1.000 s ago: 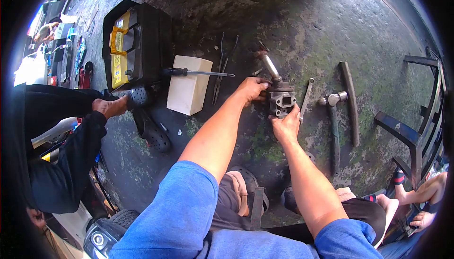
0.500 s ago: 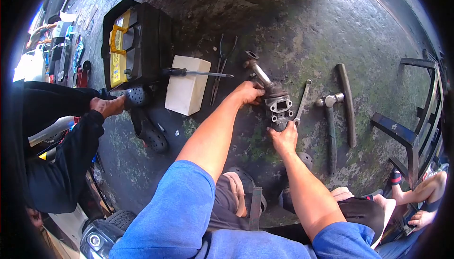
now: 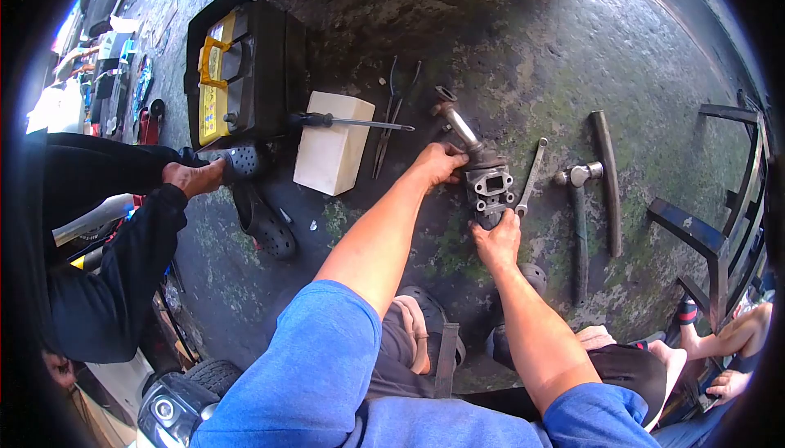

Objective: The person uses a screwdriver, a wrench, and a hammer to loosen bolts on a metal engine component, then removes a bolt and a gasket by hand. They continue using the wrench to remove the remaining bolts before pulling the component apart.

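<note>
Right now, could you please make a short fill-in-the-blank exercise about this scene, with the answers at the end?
1. Both hands, the left hand and the right hand, grip the same metal ____ part.
2. The screwdriver lies across the top of the white ____.
3. The hammer lies on the ground between the wrench and a dark ____.

Answers: engine; block; rod

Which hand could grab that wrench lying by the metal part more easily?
Probably the right hand: it is holding the metal part just beside the wrench; the left hand is on the far side.
</note>
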